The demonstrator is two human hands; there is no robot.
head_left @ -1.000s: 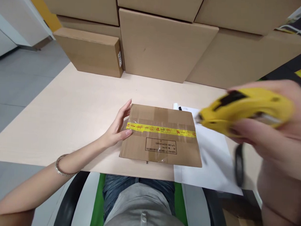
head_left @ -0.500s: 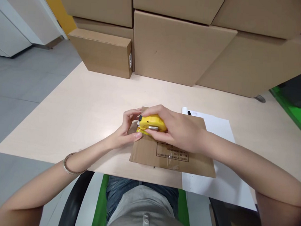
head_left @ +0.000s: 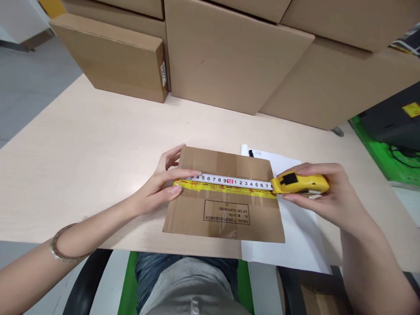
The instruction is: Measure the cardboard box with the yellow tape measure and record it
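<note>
A flat brown cardboard parcel (head_left: 225, 213) with a strip of yellow tape lies near the table's front edge. My right hand (head_left: 327, 196) grips a yellow tape measure (head_left: 301, 183) at the parcel's right edge. Its white blade (head_left: 231, 181) runs leftward across the parcel, just above the yellow strip. My left hand (head_left: 166, 183) rests at the parcel's left edge, with thumb and forefinger pinching the blade's end down there. A metal bangle is on my left wrist.
The light wooden table (head_left: 93, 144) carries a white sheet of paper (head_left: 297, 234) under the parcel's right side, with a black pen (head_left: 250, 153) at its top. Large cardboard boxes (head_left: 234, 52) stand stacked along the back. A green mat (head_left: 385, 150) lies at right.
My right hand brought the tape measure down to the parcel's left edge, then pulled it rightward, drawing the blade out across the parcel. My left hand stayed at the left edge.
</note>
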